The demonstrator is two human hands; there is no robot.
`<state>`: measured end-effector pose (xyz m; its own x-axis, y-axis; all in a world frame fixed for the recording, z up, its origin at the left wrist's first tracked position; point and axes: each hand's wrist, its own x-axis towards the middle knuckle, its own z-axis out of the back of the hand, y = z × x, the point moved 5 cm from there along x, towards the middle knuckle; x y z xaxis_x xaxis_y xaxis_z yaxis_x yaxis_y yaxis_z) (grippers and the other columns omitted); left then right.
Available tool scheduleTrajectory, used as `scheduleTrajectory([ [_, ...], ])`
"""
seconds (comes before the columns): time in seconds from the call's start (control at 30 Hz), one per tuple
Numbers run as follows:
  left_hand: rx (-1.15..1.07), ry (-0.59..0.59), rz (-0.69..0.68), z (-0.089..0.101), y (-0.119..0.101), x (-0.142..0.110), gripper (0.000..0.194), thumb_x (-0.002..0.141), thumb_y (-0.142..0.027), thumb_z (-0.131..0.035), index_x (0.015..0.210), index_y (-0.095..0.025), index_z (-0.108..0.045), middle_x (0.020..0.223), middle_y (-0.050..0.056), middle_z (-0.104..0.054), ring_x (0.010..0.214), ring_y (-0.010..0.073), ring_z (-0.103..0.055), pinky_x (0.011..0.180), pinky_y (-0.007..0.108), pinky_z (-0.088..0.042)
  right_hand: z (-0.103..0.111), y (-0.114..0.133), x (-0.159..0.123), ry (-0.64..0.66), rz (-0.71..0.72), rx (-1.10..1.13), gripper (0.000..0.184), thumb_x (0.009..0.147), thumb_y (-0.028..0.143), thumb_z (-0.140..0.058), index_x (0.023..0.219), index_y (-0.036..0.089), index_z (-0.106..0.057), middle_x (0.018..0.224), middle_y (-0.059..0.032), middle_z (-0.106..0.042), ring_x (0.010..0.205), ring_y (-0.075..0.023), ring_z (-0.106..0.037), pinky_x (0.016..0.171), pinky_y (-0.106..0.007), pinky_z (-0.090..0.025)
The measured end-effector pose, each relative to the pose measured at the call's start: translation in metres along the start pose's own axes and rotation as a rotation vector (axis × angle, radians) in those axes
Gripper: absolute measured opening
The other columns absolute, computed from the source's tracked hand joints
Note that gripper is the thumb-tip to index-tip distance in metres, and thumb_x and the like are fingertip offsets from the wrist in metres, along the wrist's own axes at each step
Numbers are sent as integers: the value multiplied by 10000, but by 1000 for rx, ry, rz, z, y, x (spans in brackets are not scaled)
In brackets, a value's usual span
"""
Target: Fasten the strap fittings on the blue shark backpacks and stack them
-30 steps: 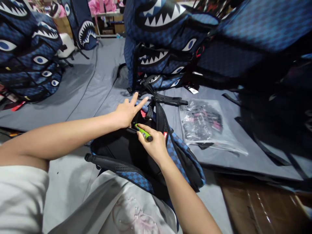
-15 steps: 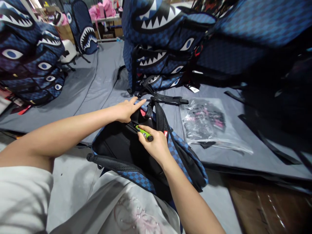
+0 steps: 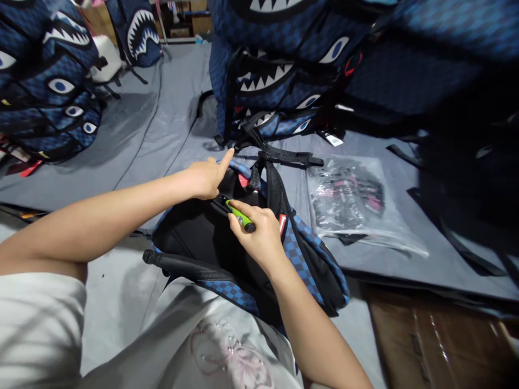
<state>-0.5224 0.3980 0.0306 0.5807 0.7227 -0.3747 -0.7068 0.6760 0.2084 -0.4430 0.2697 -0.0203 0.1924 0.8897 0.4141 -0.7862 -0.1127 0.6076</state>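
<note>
A blue-and-black checked backpack (image 3: pixel 194 229) lies on my lap against the table edge, its black padded side and straps facing up. My left hand (image 3: pixel 208 175) is at its upper edge, one finger stretched out forward and the others curled against the black fabric. In my right hand (image 3: pixel 259 229) is a slim tool with a bright green handle (image 3: pixel 239 214) and a black end. Its dark tip points at the fabric just below my left fingers; the tip's exact shape is unclear. Beside the tool stand a black shoulder strap (image 3: pixel 276 189) and a red label (image 3: pixel 243 180).
Stacked shark-print backpacks (image 3: pixel 279 75) stand on the grey-covered table (image 3: pixel 178 97) ahead, with more backpacks (image 3: pixel 60 86) at the left. A clear plastic bag (image 3: pixel 348 194) with dark and pink contents lies to the right. A brown wrapped box (image 3: pixel 441 340) is at the lower right.
My view has tilted down slightly, so the table things sit higher in the picture. Both hands stay at nearly the same spot on the backpack, the green-handled tool still in my right hand.
</note>
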Motion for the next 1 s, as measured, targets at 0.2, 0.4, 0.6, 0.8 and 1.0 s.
scheduleTrajectory([
  [0.2, 0, -8, -24, 2, -1, 6, 1024, 889, -302, -613, 1570, -140, 134, 1375, 247, -496, 1121, 302, -639, 889, 343, -511, -9, -1, 11, -2, -17, 67, 273, 873, 266, -617, 1107, 207, -744, 959, -49, -794, 817, -211, -743, 811, -338, -528],
  [0.4, -27, -52, -48, -3, 3, 7, 1010, 876, -278, -615, 1579, -163, 102, 1346, 224, -522, 1069, 281, -652, 861, 330, -513, -13, -6, 15, 41, -138, 114, 262, 869, 301, -598, 1049, 209, -765, 917, -62, -795, 777, -225, -745, 819, -353, -566],
  [0.6, -72, -96, -64, -6, 5, 9, 983, 871, -236, -602, 1585, -164, 69, 1340, 226, -528, 1060, 280, -649, 847, 327, -505, -12, -7, 11, -11, -179, 156, 266, 859, 302, -602, 1047, 211, -767, 931, -57, -794, 789, -227, -743, 825, -358, -573],
  [0.8, -85, -89, -60, -5, 4, 8, 997, 864, -249, -636, 1588, -154, 43, 1315, 226, -545, 1061, 281, -650, 845, 320, -502, -15, -9, 12, 10, -216, 221, 284, 860, 317, -604, 1062, 194, -761, 981, -66, -791, 812, -228, -745, 813, -360, -584],
  [1.0, -90, -84, -54, -4, 4, 8, 969, 866, -205, -610, 1588, -156, 35, 1308, 227, -542, 1061, 277, -653, 841, 318, -506, -13, -9, 13, 59, -205, 266, 283, 855, 301, -613, 1082, 211, -755, 1045, -55, -783, 898, -230, -750, 869, -358, -585],
])
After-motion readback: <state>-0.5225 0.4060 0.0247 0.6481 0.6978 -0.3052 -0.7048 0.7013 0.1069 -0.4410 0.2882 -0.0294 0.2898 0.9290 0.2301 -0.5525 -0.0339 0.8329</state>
